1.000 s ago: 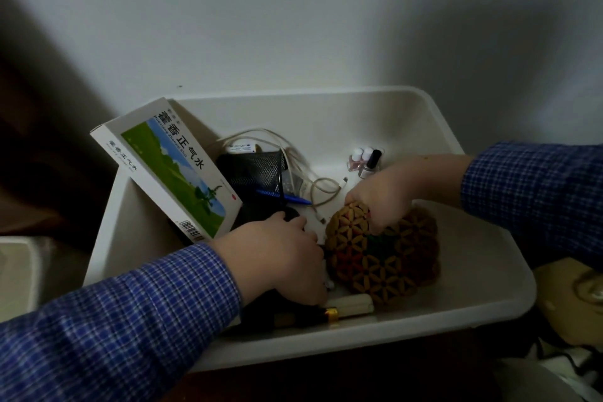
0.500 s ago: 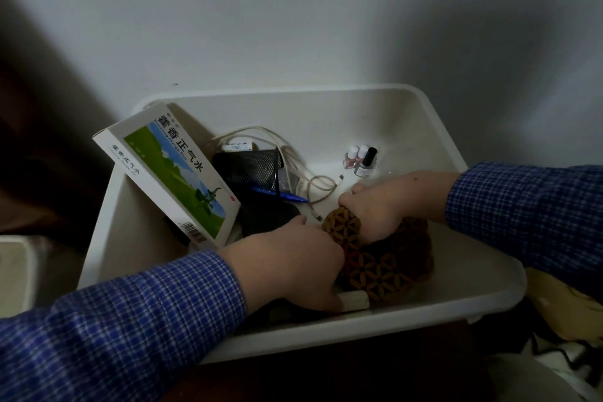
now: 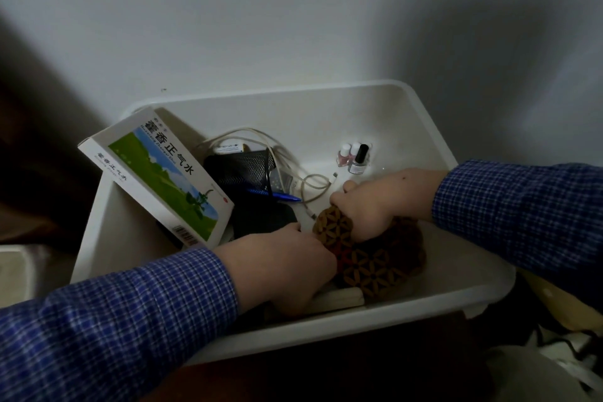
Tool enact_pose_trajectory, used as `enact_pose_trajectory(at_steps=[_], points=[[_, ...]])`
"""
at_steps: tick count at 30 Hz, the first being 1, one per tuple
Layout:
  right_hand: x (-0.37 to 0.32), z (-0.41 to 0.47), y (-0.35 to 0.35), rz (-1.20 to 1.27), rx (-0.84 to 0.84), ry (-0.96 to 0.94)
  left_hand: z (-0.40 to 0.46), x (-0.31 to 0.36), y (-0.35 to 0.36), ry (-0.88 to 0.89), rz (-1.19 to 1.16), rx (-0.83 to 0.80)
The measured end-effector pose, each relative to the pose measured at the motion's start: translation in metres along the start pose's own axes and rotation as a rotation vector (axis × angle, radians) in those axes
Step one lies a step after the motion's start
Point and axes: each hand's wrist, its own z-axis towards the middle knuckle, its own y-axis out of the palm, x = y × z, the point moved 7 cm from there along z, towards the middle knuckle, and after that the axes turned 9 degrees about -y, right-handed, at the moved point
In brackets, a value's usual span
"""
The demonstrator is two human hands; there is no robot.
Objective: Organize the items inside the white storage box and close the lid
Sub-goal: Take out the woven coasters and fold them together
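Wall [image 3: 293, 26]: plain pale surface behind the box, dim light.
White storage box [image 3: 342, 114]: open, no lid on it, standing against the wall; both hands reach inside.
Medicine carton [image 3: 156, 178]: white with a green-and-blue landscape print, tilted against the box's left wall, its upper corner rising above the rim.
Patterned pouch [image 3: 368, 258]: brown, with a flower-lattice design, lying near the front of the box toward the right.
Left hand [image 3: 280, 268]: low in the box, just left of the pouch and touching it; the fingers are curled downward, but what they hold is hidden, so the state of its grip cannot be told.
Right hand [image 3: 375, 202]: grip clamped on the upper edge of the pouch, fingers curled over it.
Black mesh holder [image 3: 243, 170]: lying on its side in the middle of the box, beside the carton.
White cable [image 3: 293, 170]: looped loosely around and over the mesh holder, its plug end near the pouch.
Cream stick [image 3: 339, 299]: lying along the front wall, under the left hand and pouch.
Blue pen [image 3: 277, 194]: lying across the front of the mesh holder.
Nail polish bottles [image 3: 354, 155]: small cluster standing upright at the back right, one with a black cap.
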Motion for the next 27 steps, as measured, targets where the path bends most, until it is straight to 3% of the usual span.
enact_pose_trajectory(at_steps=[6,25,27], points=[[0.001,0.001,-0.001,0.017,0.001,-0.01,-0.002,0.0,0.004,-0.004,0.014,-0.094],[0.001,-0.002,-0.011,0.016,0.015,-0.072,-0.018,-0.008,-0.02,0.004,-0.002,0.169],[-0.002,0.0,-0.01,0.018,0.006,-0.09,-0.029,-0.014,-0.03,0.023,-0.081,0.134]])
